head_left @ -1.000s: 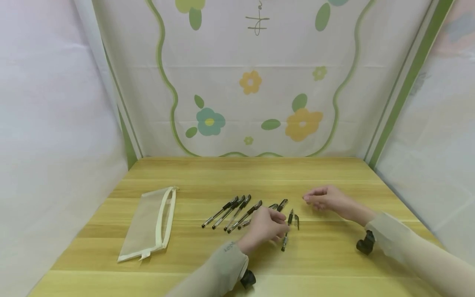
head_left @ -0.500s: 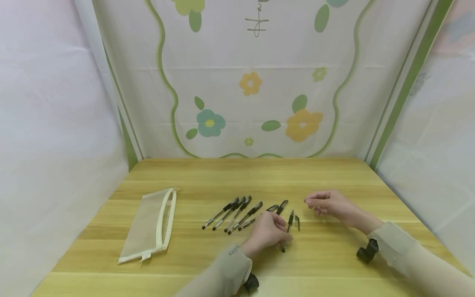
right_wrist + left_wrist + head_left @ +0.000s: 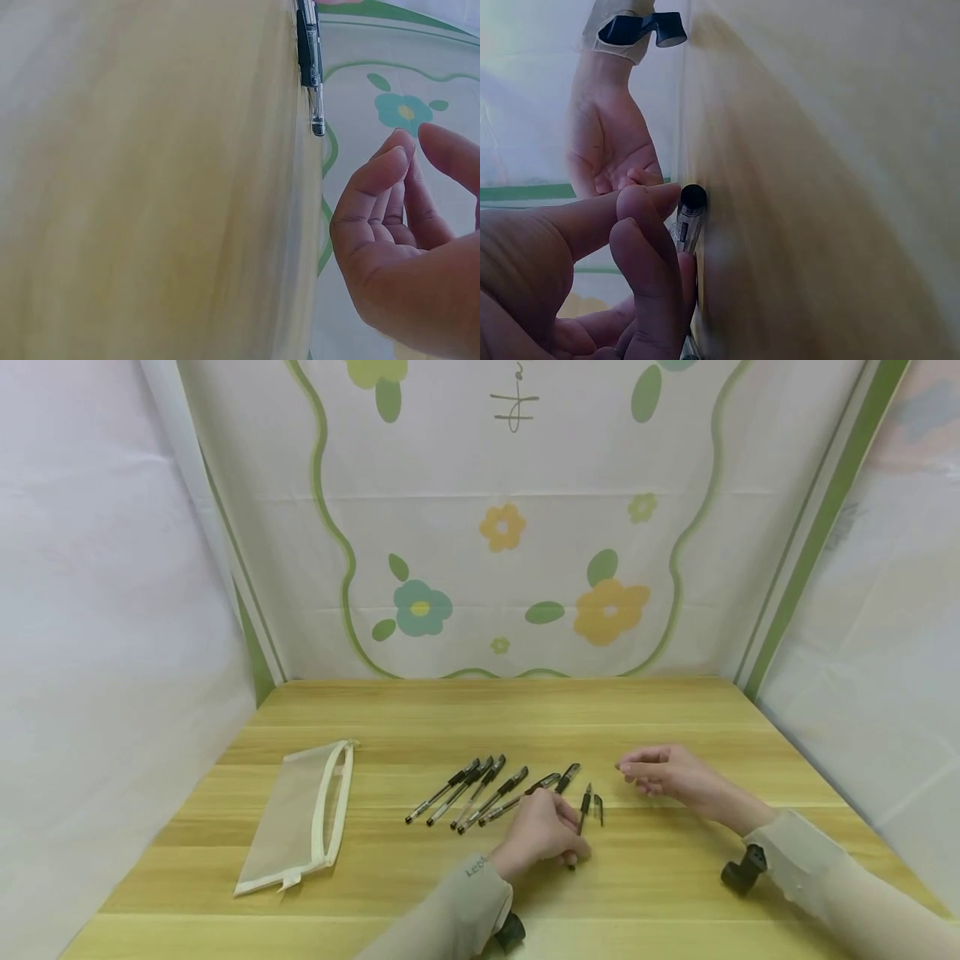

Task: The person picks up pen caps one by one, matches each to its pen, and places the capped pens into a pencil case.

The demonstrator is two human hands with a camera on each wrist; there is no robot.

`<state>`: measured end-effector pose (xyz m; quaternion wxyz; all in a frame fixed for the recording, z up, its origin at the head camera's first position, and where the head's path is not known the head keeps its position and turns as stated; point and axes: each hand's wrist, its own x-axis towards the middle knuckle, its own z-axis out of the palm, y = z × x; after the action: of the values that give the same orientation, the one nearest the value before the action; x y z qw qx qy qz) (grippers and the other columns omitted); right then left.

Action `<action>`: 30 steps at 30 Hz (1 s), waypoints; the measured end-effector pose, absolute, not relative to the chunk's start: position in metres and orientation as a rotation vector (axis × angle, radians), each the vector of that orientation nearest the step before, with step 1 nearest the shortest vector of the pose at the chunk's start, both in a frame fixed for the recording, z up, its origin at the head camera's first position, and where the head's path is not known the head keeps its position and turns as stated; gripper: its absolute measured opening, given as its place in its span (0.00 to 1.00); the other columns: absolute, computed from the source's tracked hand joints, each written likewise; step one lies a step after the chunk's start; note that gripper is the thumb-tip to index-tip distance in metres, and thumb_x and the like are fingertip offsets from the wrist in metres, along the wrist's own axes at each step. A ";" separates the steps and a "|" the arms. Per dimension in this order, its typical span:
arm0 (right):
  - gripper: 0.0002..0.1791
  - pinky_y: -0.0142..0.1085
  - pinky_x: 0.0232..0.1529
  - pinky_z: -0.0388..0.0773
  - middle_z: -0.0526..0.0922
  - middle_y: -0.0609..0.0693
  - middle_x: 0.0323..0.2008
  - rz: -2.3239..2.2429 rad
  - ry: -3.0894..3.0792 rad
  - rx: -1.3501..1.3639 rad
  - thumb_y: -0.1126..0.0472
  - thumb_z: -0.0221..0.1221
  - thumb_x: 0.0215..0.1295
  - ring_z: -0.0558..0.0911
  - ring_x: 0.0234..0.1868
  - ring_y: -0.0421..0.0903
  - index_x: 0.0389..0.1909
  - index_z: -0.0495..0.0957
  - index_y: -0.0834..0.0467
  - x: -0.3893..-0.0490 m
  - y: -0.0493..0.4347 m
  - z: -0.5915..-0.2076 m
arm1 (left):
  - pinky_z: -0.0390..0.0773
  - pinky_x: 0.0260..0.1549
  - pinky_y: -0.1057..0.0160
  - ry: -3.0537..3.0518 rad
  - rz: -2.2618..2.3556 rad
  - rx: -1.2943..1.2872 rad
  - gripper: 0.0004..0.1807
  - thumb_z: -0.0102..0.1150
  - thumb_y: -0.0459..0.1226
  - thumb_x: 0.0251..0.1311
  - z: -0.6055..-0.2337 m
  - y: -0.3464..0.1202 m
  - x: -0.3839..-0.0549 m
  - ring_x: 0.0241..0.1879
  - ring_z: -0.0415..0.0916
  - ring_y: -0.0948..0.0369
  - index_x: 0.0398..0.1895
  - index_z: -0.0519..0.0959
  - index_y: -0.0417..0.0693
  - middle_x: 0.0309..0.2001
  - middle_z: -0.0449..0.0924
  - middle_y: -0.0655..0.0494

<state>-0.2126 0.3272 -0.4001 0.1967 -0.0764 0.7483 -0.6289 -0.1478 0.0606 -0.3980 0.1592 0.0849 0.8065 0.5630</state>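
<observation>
An uncapped gel pen lies on the table, its tip pointing away from me. My left hand pinches its barrel near the rear end. In the left wrist view, the pen's black end shows beside the thumb and fingers; part of the barrel is hidden behind them. The loose pen cap rests just right of the pen. My right hand hovers to the right with fingers loosely curled. The right wrist view shows that hand holding nothing, with a gap between thumb and fingertips.
Several capped black gel pens lie slanted in a row left of the uncapped one, some partly behind the left hand. A translucent zip pouch with a cream zipper lies at the left of the wooden table. A flower-patterned cloth closes off the back.
My left hand has moved slightly right and down onto the rear of the uncapped pen, and its fingers have closed on it. The right hand has barely moved.
</observation>
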 end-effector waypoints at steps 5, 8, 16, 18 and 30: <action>0.25 0.35 0.33 0.79 0.82 0.58 0.39 -1.757 2.093 -0.221 0.58 0.63 0.67 0.79 0.32 0.45 0.55 0.74 0.73 -0.212 0.327 -0.400 | 0.79 0.12 0.65 2.321 1.596 0.285 0.13 0.72 0.18 0.39 -0.398 0.059 -0.148 0.11 0.77 0.60 0.28 0.80 0.37 0.14 0.78 0.53; 0.24 0.35 0.34 0.80 0.82 0.57 0.39 -1.759 2.085 -0.228 0.58 0.63 0.68 0.79 0.32 0.45 0.55 0.74 0.73 -0.212 0.328 -0.399 | 0.79 0.12 0.64 2.308 1.602 0.298 0.13 0.71 0.18 0.40 -0.398 0.058 -0.149 0.11 0.77 0.59 0.27 0.80 0.36 0.13 0.77 0.53; 0.26 0.35 0.34 0.80 0.82 0.57 0.38 -1.746 2.096 -0.224 0.57 0.63 0.68 0.79 0.32 0.45 0.56 0.73 0.74 -0.213 0.330 -0.399 | 0.80 0.12 0.64 2.324 1.575 0.336 0.11 0.71 0.18 0.41 -0.396 0.054 -0.150 0.11 0.77 0.60 0.25 0.80 0.35 0.13 0.77 0.52; 0.26 0.34 0.33 0.80 0.82 0.58 0.39 -1.737 2.092 -0.209 0.57 0.63 0.67 0.79 0.32 0.45 0.56 0.74 0.74 -0.213 0.330 -0.400 | 0.80 0.13 0.64 2.311 1.584 0.335 0.11 0.70 0.18 0.41 -0.396 0.053 -0.150 0.11 0.77 0.59 0.24 0.79 0.35 0.13 0.78 0.52; 0.27 0.34 0.31 0.79 0.81 0.60 0.40 -1.735 2.068 -0.235 0.57 0.62 0.69 0.79 0.31 0.45 0.57 0.72 0.74 -0.214 0.330 -0.401 | 0.78 0.13 0.64 2.361 1.573 0.365 0.09 0.70 0.24 0.47 -0.397 0.048 -0.155 0.13 0.76 0.59 0.19 0.81 0.41 0.18 0.79 0.56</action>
<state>-0.2136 0.3302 -0.4012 0.2142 -0.0848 0.7454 -0.6255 -0.1551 0.0478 -0.3966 0.1403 0.1263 0.8172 0.5446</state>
